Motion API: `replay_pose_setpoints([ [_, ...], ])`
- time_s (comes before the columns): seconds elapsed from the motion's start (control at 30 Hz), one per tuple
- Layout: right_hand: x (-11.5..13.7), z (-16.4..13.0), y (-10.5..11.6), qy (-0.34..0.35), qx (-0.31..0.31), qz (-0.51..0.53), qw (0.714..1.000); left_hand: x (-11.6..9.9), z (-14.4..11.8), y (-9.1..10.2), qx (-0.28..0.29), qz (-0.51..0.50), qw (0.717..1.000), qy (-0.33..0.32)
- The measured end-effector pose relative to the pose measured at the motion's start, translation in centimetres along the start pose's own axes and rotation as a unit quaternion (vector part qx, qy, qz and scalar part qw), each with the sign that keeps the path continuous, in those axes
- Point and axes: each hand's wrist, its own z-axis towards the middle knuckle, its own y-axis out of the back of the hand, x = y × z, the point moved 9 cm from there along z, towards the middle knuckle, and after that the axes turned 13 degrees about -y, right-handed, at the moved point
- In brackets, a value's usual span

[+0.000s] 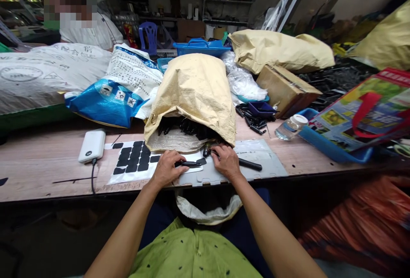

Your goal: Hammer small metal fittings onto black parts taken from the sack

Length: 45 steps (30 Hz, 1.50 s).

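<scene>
A long wooden workbench [48, 171] runs across the view, its near edge just ahead of the person's lap. A white printed sack [45, 73] lies along its far left side, with a blue and white bag [109, 98] beside it. At the middle stands a tan paper sack [195, 94], tipped with its mouth toward the near edge and black parts [185, 126] spilling from the opening. Toward the right end sit a cardboard box [285, 88], a blue tray [333, 150] holding a colourful bag, and a clear bottle [290, 127] lying on its side.

Near the front edge, left of centre, a white sheet of black pads [134, 160] lies flat, with a white power bank [92, 145] just beside it. A grey mat [262, 162] covers the front edge at the middle.

The left hand [166, 169] rests on that mat, fingers curled round a slim black part [188, 164]. The right hand [226, 160] lies just below the sack's mouth, fingers bent and touching a small dark piece [206, 150]; it seems pinched, though the view is too small to be sure. A black rod [250, 165] lies on the mat just right of that hand.
</scene>
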Motion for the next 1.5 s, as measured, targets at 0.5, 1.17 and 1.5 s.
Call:
replay_pose_setpoints([
  [0.5,0.0,0.2,-0.1,0.02,0.0,0.003,1.0,0.3,0.5,-0.7,0.003,-0.006,1.0,0.004],
  [1.17,9.2,-2.5,1.9,0.133,0.054,0.119,0.982,0.7,0.7,-0.5,0.001,-0.04,0.999,0.025],
  [1.5,7.2,-2.5,2.6,0.101,0.055,0.133,0.984,0.8,0.7,-0.6,0.002,-0.041,0.999,0.034],
])
